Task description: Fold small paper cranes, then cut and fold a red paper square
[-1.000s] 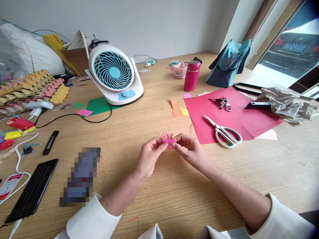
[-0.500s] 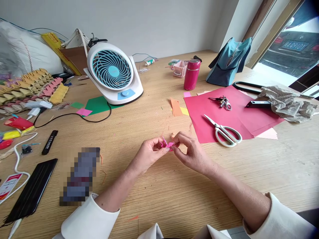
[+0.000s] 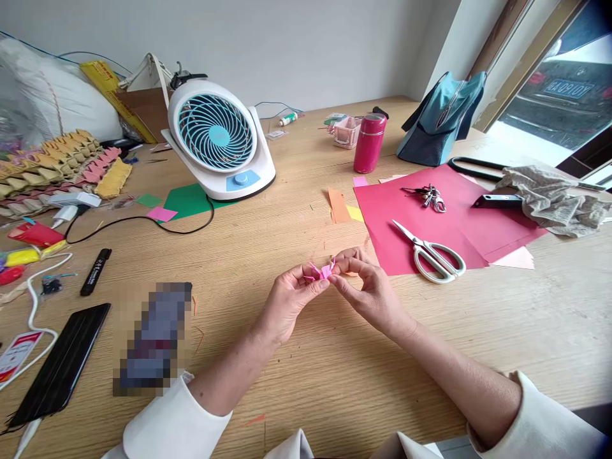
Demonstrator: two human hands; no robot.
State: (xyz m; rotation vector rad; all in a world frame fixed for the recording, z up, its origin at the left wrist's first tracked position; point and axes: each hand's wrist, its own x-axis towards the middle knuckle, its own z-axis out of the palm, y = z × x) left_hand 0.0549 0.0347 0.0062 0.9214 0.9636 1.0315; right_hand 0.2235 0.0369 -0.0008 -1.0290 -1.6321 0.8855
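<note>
A small folded pink paper figure (image 3: pixel 325 273), with thin pointed ends sticking out, is between my two hands above the middle of the wooden table. My left hand (image 3: pixel 288 298) pinches its left side with thumb and fingers. From the right, my right hand (image 3: pixel 366 287) grips the other side, its thumb and forefinger closed on the paper. The fingertips hide part of the folds. White-handled scissors (image 3: pixel 438 260) lie to the right of my right hand, partly on a large red paper sheet (image 3: pixel 387 210).
A white and blue fan (image 3: pixel 217 137) stands at back left, its black cable running left. Keys (image 3: pixel 433 199) lie on the red sheet. Behind it are a pink flask (image 3: pixel 370 143) and a teal bag (image 3: pixel 437 121). A black marker (image 3: pixel 95 272) and dark pouch (image 3: pixel 62 363) lie left.
The pink paper figure has been turned between my fingers, and more of its pointed ends show. My right hand's fingers have shifted their grip slightly.
</note>
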